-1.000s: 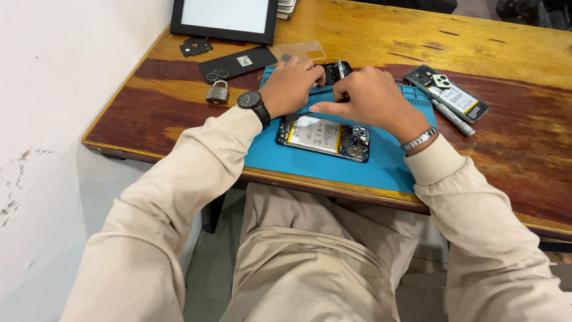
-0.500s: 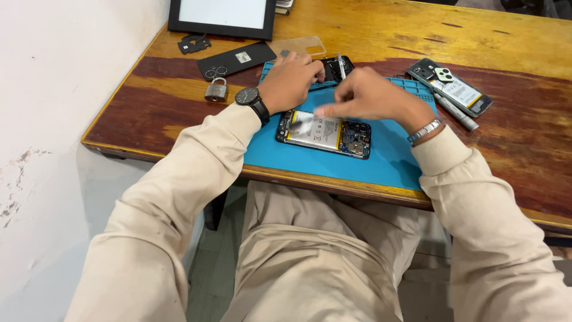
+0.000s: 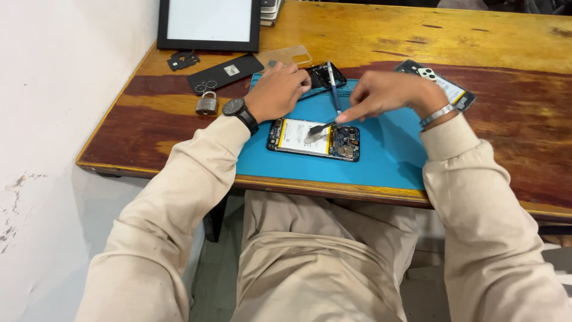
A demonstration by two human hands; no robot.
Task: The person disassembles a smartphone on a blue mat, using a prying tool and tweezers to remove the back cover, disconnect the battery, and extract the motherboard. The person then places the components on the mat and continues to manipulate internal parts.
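Opened phone [image 3: 314, 139] lies flat on the blue work mat [image 3: 387, 158], near the mat's left part, with its back cover off. Its left and middle part is covered by a white battery with a yellow edge, and its right end shows a dark circuit board with small metal parts. The frame around it is black.

Going from left to right on the wooden table [image 3: 494, 42]: a small grey padlock [image 3: 206, 104] stands near the left edge. Behind it a black back cover [image 3: 226, 73] lies flat, and a small black part [image 3: 182, 59] is just beyond it. A black-framed tablet [image 3: 209, 24] with a white screen lies at the far edge.

The left hand [image 3: 278, 92], with a black wristwatch [image 3: 235, 108] on the wrist, rests on the mat just behind the phone's left end. Its fingers are curled in; it cannot be told if they hold anything. A transparent case [image 3: 292, 55] lies behind this hand, and a second dark phone [image 3: 325, 74] is just right of it, with a blue pen-like tool [image 3: 334, 92] lying on the mat nearby.

The right hand [image 3: 390, 95] hovers above the phone's right end. Its fingers are pinched on a thin metal tool [image 3: 320, 127], whose tip touches the battery. A silver bracelet [image 3: 436, 114] is on this wrist. A third phone [image 3: 440, 83], with a camera block, lies behind the right hand.
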